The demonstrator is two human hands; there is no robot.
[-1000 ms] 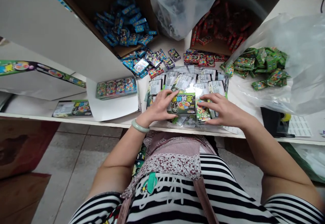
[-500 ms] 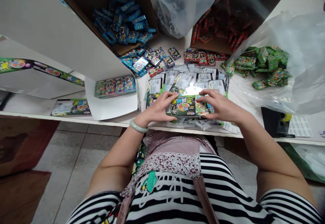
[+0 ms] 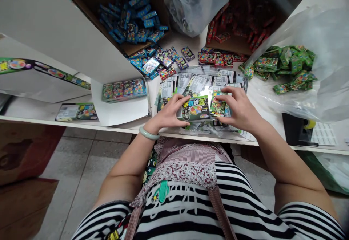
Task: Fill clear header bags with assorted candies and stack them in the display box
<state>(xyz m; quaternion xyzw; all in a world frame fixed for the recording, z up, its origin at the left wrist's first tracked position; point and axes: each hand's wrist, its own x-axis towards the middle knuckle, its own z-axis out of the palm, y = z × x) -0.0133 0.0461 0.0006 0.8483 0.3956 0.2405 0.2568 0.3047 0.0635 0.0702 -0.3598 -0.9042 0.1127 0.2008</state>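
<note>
Standing on the table [image 3: 174, 41] beyond the hands, cartons hold heaped blue boxes [image 3: 136, 18] and red boxes [image 3: 249, 29], so plenty seems left. Flat printed sleeves [image 3: 196, 84] lie under and beyond the hands, seemingly unfilled. Left of the left hand, one clear pack [image 3: 124, 90] shows a full row and looks done. Between the hands, the black-and-green pack [image 3: 195, 107] looks partway: the left hand [image 3: 171, 113] curves half-open around its left end; the right hand [image 3: 237, 106], fingers bent, grips a small green box [image 3: 218, 104] beside the other end. Half a second ago these touched; now a narrow gap parts them.
</note>
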